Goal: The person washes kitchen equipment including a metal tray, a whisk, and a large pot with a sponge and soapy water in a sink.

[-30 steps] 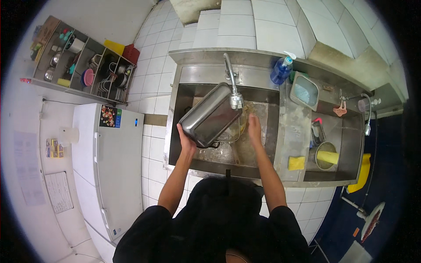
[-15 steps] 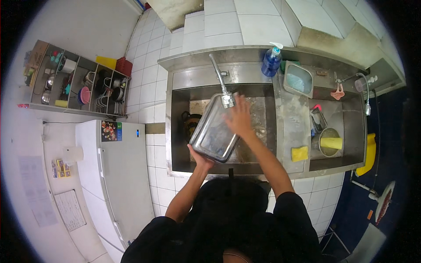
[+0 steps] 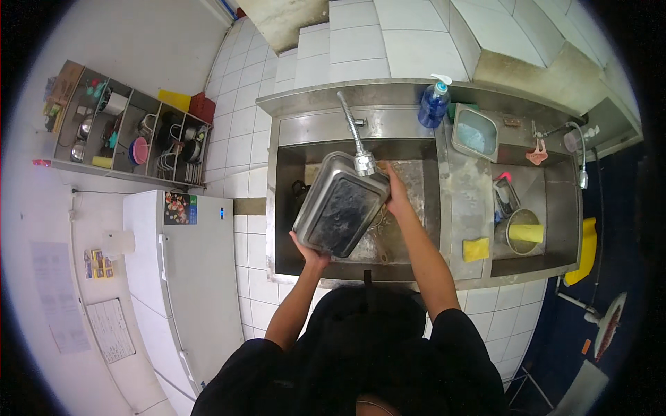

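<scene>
A rectangular metal pan (image 3: 340, 211) hangs tilted over the left sink basin (image 3: 433, 208), its dark, scuffed flat face towards me. My left hand (image 3: 310, 254) is closed on its near left corner. At its far right edge my right hand (image 3: 396, 192) grips the rim, with some fingers hidden behind the pan. The faucet (image 3: 363, 163) has its flexible metal neck over the pan's far end; I cannot make out whether water runs. A dark handled pan (image 3: 300, 190) shows partly in the basin, mostly covered by the held pan.
On the ledge stand a blue pump bottle (image 3: 433, 105) and a metal tub (image 3: 475, 133) of bluish liquid. A yellow sponge (image 3: 476, 249) lies between the basins. The right basin holds a metal pot (image 3: 522, 243). A white fridge (image 3: 198, 277) and a dish rack (image 3: 128, 132) are left.
The pan has been turned, so its dark flat face now shows. My right hand has gone from spread over the pan to gripping its right edge. My left hand keeps its hold.
</scene>
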The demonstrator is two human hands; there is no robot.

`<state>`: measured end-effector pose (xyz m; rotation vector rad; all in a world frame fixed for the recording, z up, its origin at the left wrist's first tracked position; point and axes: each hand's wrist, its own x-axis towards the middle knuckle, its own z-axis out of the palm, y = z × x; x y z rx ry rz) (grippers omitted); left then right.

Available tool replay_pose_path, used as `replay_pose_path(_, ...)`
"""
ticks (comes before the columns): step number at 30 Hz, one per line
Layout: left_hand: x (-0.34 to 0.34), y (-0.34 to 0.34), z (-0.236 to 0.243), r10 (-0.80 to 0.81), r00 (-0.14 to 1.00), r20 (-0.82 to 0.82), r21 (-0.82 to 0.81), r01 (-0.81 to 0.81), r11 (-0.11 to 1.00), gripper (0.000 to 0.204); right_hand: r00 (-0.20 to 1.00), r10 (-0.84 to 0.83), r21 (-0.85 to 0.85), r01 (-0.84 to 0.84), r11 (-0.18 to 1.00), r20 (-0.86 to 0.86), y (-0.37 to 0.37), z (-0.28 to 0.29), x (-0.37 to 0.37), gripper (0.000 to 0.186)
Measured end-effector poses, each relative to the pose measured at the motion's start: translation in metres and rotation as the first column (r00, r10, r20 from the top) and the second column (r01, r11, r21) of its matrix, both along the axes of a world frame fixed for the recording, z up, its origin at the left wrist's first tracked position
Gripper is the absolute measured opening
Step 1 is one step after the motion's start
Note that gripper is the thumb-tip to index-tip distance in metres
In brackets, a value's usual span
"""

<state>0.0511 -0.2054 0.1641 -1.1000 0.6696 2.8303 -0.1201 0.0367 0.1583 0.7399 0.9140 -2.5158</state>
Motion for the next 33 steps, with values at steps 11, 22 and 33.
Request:
replay_pose_path(11,-0.066,-0.002,0.01,-0.59,0.741,0.321,0.037,0.612,0.79,0.113,0.953,0.092,0.601,0.105,0.793,-0.288,0.038,0.006,0.01,0.024)
replay_pose_path(22,-0.107,0.061,0.013,-0.581,0.814,-0.008,0.126,0.577,0.807,0.044,0.377,0.696,0.689,0.686,0.233,-0.611,0.035,0.082,0.07,0.015)
replay_pose_path(33,-0.044,0.052,-0.039,-0.441,0.891,-0.105,0.16,0.453,0.877,0.03,0.937,0.056,0.931,0.335,0.144,-0.346,0.061,0.015,0.087,0.031)
